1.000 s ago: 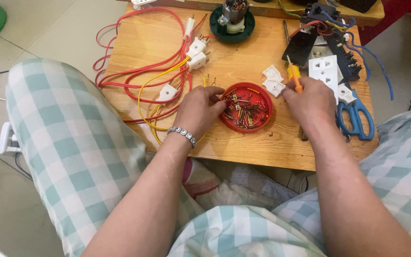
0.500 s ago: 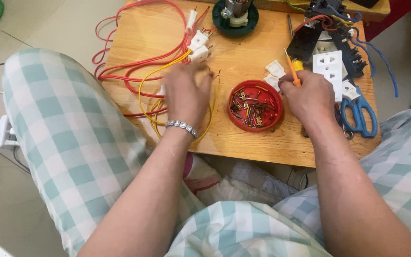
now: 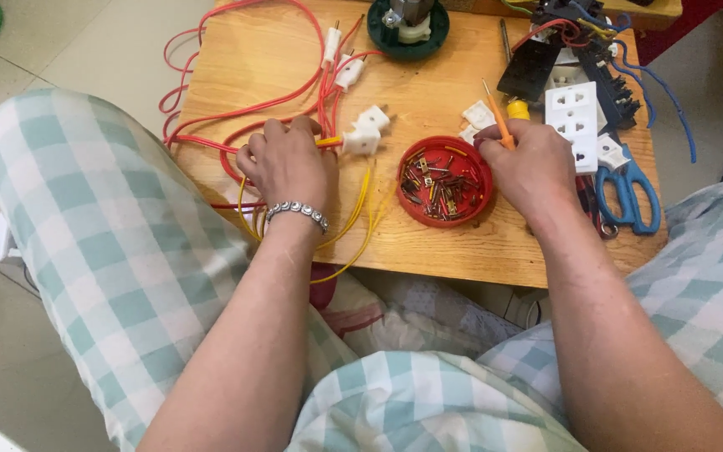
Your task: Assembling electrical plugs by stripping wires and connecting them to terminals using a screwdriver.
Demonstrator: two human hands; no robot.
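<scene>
The left hand (image 3: 288,163) curls knuckles-up, pinching a yellow wire (image 3: 360,219) beside a white plug (image 3: 362,140), while the right hand (image 3: 529,167) grips an orange screwdriver (image 3: 498,124).

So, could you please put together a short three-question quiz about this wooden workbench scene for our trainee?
1. True or false: the round red plastic lid holding small metal parts lies between the left hand and the right hand.
2. Which tool does the right hand hold? A) the blue-handled scissors B) the slim orange-handled screwdriver C) a hammer
3. Fill in: the left hand grips a ___ wire leading to a white plastic plug.

Key: 1 true; 2 B; 3 yellow.
</scene>
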